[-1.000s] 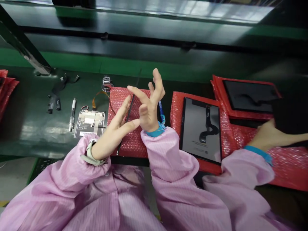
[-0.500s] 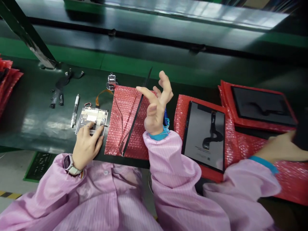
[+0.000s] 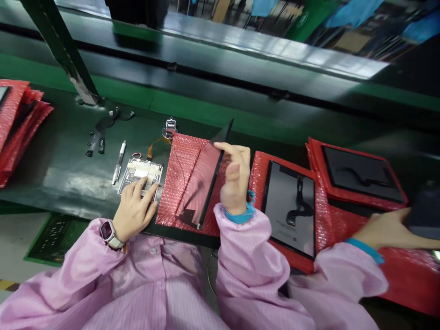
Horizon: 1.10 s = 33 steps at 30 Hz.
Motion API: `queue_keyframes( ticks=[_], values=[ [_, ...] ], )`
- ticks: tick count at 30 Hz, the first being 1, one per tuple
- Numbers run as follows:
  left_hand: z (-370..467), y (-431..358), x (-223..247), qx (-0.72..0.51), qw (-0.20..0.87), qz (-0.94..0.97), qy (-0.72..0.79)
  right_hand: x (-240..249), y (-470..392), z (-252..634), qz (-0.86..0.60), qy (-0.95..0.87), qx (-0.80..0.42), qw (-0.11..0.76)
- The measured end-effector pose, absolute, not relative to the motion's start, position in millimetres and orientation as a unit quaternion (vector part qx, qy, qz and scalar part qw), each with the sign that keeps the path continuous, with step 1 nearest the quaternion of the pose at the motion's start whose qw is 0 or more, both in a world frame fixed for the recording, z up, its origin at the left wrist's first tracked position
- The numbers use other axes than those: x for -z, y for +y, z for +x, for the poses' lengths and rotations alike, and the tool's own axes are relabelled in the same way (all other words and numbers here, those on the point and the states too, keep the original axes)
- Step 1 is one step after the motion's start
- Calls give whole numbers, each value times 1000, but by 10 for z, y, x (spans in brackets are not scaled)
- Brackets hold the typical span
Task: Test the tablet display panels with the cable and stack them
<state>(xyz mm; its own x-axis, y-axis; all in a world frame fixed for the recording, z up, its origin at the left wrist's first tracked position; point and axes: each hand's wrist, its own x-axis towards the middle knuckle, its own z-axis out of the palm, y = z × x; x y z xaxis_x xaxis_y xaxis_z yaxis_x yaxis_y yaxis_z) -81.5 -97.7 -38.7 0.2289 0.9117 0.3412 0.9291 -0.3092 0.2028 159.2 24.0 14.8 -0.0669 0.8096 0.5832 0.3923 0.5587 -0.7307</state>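
Observation:
My left hand (image 3: pixel 136 208) rests with fingers spread on a small circuit board assembly (image 3: pixel 141 173) carrying pale tape. An orange ribbon cable (image 3: pixel 156 145) runs from that board toward a red bubble-wrap pouch (image 3: pixel 172 178). Above the pouch a thin, glossy dark screen panel (image 3: pixel 202 181) stands tilted, with red reflected in its face. My right hand (image 3: pixel 236 178) is at the panel's right edge, steadying it with the index finger on the rim. The thumb is bent, and the fingers' hold behind the edge is partly hidden.
A pen (image 3: pixel 118 162), black flex cables (image 3: pixel 99 130) and a small metal counter (image 3: pixel 170 127) lie on the green bench. More screens (image 3: pixel 292 215) sit on red pouches at right, where a co-worker's hand (image 3: pixel 388 228) holds a dark object. Red pouches (image 3: pixel 20 123) are stacked left.
The panel has turned from nearly edge-on so its face shows. My right hand's fingers have drawn closer together. My left hand stays on the board; the whole view has shifted.

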Motion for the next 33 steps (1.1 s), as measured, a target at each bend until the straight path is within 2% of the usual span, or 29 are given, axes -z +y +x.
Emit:
queue_keyframes(
  ticks=[4,6,13,17,19,23,25,29,33],
  values=[
    [-851,-998,387,212,-39,-863,-458,-245,15,1923,-490,-661,-330,463],
    [-842,-986,381,188,-58,-872,-448,-225,-69,2097,-516,-610,-396,452],
    [-814,-916,353,183,-84,-863,-463,0,-69,2185,-514,-467,-495,522],
    [-839,-893,337,195,-97,-850,-480,264,78,1980,-488,-462,-545,501],
    [-855,-885,348,200,-103,-848,-480,414,138,1908,-489,-506,-520,483],
    [-872,-889,390,193,-85,-860,-465,589,165,1866,-519,-650,-324,451],
    [-865,-899,345,190,-78,-862,-463,578,151,1843,-526,-672,-267,448],
    [-834,-794,1,263,-83,-847,-456,426,255,1651,-511,-702,-217,446],
    [-803,-299,-338,368,45,-808,-457,300,558,1289,-452,-753,-208,431]
  ],
)
